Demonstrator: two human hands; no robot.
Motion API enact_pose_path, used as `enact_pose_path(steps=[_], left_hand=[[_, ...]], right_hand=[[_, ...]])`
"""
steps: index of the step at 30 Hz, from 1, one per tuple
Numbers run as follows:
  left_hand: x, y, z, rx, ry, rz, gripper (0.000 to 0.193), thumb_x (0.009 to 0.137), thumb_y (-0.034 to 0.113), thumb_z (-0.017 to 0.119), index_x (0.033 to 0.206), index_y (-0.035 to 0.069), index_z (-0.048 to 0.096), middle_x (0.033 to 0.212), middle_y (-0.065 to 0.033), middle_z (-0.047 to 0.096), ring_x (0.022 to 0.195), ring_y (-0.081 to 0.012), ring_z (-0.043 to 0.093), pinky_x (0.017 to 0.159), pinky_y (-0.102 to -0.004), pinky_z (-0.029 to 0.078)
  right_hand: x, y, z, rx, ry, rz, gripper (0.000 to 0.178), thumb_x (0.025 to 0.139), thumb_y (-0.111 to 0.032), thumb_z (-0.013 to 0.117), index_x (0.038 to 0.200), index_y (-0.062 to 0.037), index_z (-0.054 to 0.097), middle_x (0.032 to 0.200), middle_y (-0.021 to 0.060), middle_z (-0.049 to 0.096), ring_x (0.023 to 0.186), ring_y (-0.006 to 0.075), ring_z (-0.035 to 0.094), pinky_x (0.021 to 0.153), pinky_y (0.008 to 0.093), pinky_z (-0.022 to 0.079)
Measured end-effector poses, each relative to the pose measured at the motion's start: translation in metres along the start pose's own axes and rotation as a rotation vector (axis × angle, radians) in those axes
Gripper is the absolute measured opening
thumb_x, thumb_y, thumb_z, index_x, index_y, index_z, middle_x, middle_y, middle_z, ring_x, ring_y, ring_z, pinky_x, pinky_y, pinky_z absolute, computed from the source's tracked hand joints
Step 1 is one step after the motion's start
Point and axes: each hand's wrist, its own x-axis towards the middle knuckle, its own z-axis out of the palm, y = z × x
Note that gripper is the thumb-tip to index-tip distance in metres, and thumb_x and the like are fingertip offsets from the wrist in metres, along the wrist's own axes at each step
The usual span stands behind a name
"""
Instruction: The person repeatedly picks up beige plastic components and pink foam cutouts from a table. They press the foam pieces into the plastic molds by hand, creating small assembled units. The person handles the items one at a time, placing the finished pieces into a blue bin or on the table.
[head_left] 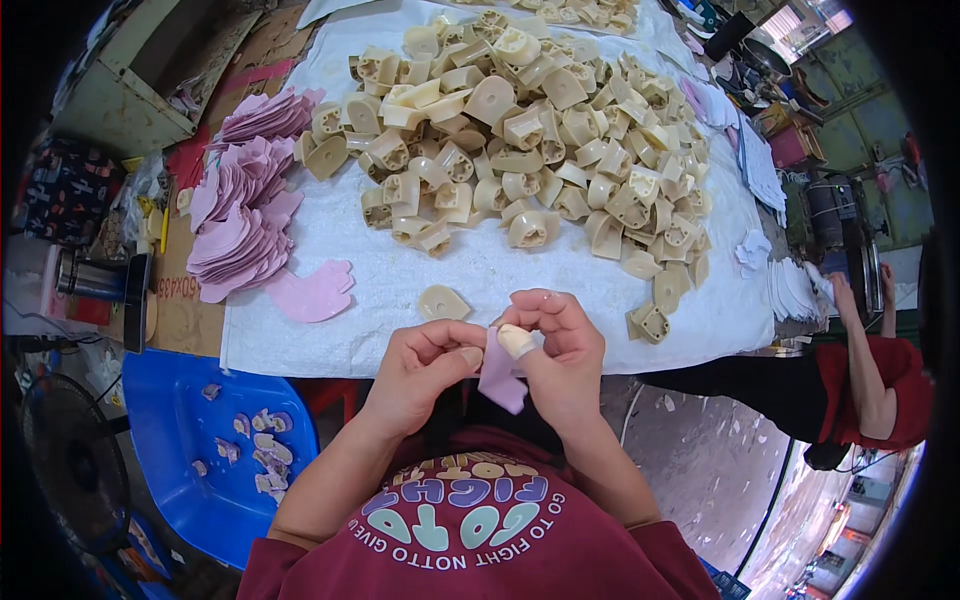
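Observation:
A lilac cut piece of thin sheet material (pixel 501 386) hangs between my two hands, just in front of the table's near edge. My left hand (pixel 418 368) pinches its left side between thumb and fingers. With thumb and fingers my right hand (pixel 562 352) grips its upper right part; a pale covering wraps that thumb. My fingers hide the top of the piece. One beige plastic shoe heel (pixel 442 302) lies on the white cloth just beyond my left hand. Farther off is a large heap of similar heels (pixel 530 150).
Stacks of pink cut pieces (pixel 237 250) stand at the left, one loose piece (pixel 318 290) beside them. A blue basin (pixel 165 430) at lower left holds several pink-covered heels. A black fan (pixel 70 455) stands beyond it. At the right, another person (pixel 865 395) works near white pieces (pixel 795 290).

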Motion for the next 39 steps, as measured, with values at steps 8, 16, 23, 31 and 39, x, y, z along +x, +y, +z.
enact_pose_path(steps=[8,16,23,31,39], left_hand=[[0.004,0.002,-0.002,-0.009,0.087,0.105,0.009,0.089,0.008,0.063,0.090,-0.001,0.064,0.082,-0.0059,0.067,0.073,-0.0092,0.062,0.069,-0.0243,0.050],[0.005,-0.008,0.003,0.171,0.042,0.200,0.022,0.089,0.005,0.061,0.110,-0.001,0.060,0.095,-0.0070,0.063,0.080,-0.0120,0.061,0.077,-0.0265,0.050],[0.005,-0.003,-0.015,0.523,0.142,0.334,0.047,0.085,-0.001,0.062,0.131,0.005,0.050,0.109,-0.0061,0.055,0.089,-0.0106,0.058,0.081,-0.0252,0.048],[-0.013,0.012,-0.046,0.886,0.310,0.477,0.033,0.088,0.000,0.058,0.121,0.000,0.056,0.109,-0.0048,0.056,0.092,-0.0116,0.056,0.085,-0.0254,0.045],[-0.020,0.017,-0.070,0.853,0.489,0.572,0.023,0.087,-0.003,0.057,0.110,-0.001,0.060,0.104,-0.0054,0.057,0.092,-0.0129,0.057,0.084,-0.0245,0.045]], right_hand=[[0.000,0.001,0.000,-0.117,-0.028,-0.185,0.032,0.086,-0.003,0.062,0.117,-0.0009,0.056,0.099,0.0056,0.066,0.092,0.0123,0.060,0.084,0.0266,0.046],[-0.017,0.004,-0.030,-0.214,-0.018,-0.123,0.020,0.084,-0.005,0.065,0.104,-0.0038,0.062,0.092,0.0028,0.064,0.084,0.0100,0.059,0.074,0.0244,0.047],[0.000,-0.006,-0.184,-0.286,0.812,-0.282,0.013,0.086,-0.002,0.063,0.098,0.0002,0.063,0.088,0.0015,0.063,0.079,0.0068,0.058,0.071,0.0221,0.048],[0.008,0.030,-0.258,-1.204,0.853,-0.412,0.020,0.085,-0.005,0.056,0.101,-0.0004,0.066,0.109,0.0130,0.063,0.101,0.0248,0.058,0.089,0.0344,0.045],[-0.005,0.007,-0.240,-1.213,0.926,-0.528,0.037,0.081,-0.002,0.052,0.117,0.0001,0.060,0.119,0.0170,0.060,0.115,0.0328,0.053,0.100,0.0406,0.039]])
